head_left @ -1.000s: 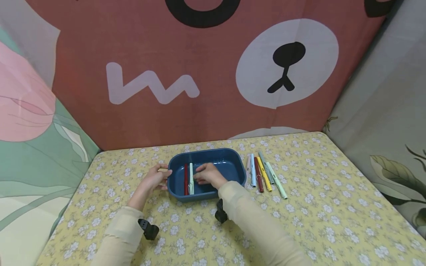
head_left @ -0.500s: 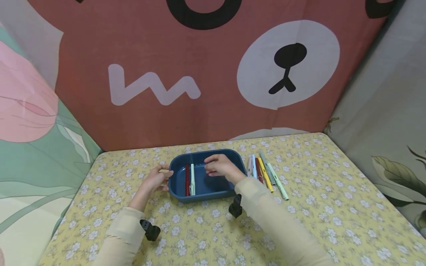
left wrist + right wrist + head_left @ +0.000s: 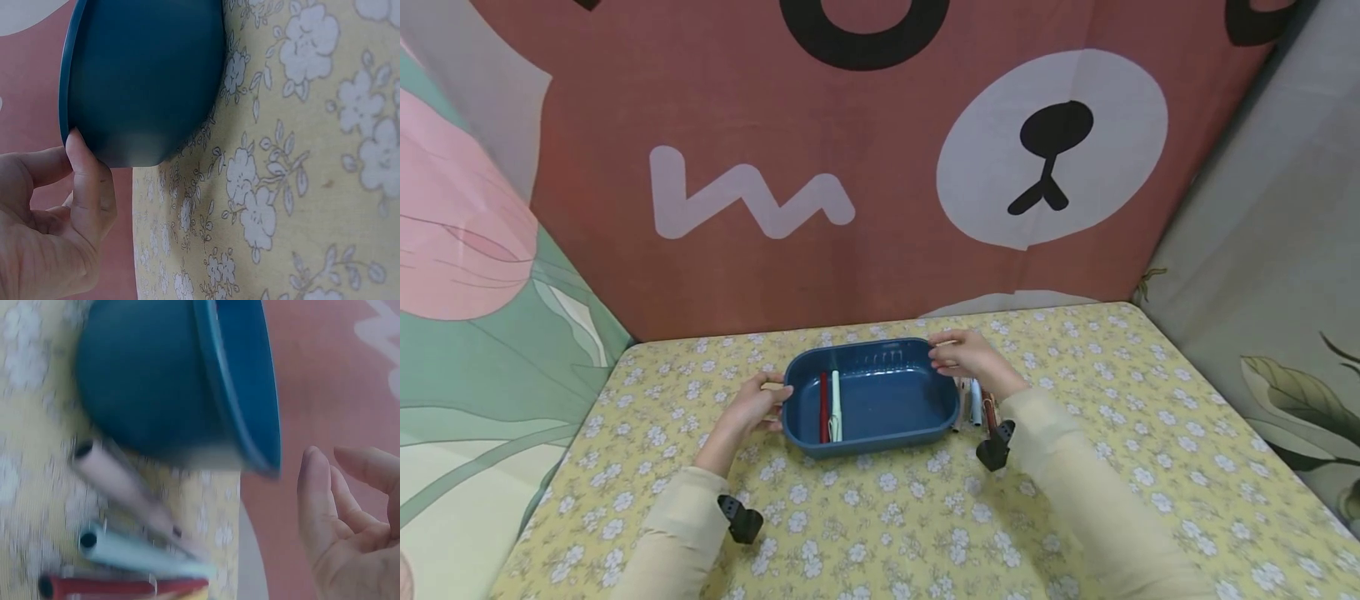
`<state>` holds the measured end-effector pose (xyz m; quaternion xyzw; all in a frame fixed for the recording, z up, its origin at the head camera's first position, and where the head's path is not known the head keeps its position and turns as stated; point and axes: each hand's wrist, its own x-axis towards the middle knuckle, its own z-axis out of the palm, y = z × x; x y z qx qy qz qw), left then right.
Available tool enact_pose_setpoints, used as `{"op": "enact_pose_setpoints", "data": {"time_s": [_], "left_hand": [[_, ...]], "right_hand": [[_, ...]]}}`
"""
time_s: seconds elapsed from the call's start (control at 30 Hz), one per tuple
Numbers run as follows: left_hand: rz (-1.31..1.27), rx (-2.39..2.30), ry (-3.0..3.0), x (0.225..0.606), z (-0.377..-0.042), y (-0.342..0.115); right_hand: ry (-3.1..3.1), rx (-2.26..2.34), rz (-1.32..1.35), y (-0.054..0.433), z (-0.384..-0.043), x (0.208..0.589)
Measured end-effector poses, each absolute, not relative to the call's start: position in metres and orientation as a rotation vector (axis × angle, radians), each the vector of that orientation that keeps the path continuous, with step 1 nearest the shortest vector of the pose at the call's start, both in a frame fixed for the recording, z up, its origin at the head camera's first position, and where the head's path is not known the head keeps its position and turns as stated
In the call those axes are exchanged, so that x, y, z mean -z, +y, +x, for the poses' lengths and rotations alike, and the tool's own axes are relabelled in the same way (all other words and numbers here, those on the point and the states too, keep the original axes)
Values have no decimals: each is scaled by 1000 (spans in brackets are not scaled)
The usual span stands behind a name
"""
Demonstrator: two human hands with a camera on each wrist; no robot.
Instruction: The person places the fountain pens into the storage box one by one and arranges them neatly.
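A dark blue rectangular container (image 3: pixel 887 450) with rounded corners stands on the table. At its left end, my left hand (image 3: pixel 756 405) pinches the rim between thumb and finger, as the left wrist view also shows. Inside, toward the left, a dark red pen (image 3: pixel 823 407) and a pale green pen (image 3: pixel 836 406) lie side by side. My right hand (image 3: pixel 973 362) holds nothing and hovers by the container's right end, fingers loosely bent. Under it, partly hidden, lie a pale pink pen (image 3: pixel 125 484), a light blue pen (image 3: pixel 140 555) and a dark red pen (image 3: pixel 125 587).
A yellow flowered cloth (image 3: pixel 880 533) covers the table. Behind rises a reddish-brown curtain (image 3: pixel 760 283) with a bear print; printed curtains hang at both sides. Black wrist cameras sit on both forearms.
My right hand has moved from beside the pale green pen, out of the container and rightward over its right end, covering most of the pens there. The left hand stays at the rim.
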<state>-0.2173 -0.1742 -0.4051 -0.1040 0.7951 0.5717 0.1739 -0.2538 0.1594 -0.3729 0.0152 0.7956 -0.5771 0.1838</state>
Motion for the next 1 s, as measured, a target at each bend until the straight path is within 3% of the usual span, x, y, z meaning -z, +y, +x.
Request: {"op": "enact_pose_setpoints", "data": {"time_s": [0.53, 1.0], "left_hand": [[-296, -1633, 2244, 406, -216, -173], [-298, -1625, 2257, 406, -218, -174]], "right_hand": [[2367, 1495, 104, 249, -249, 391], [2344, 1430, 189, 276, -244, 411]]}}
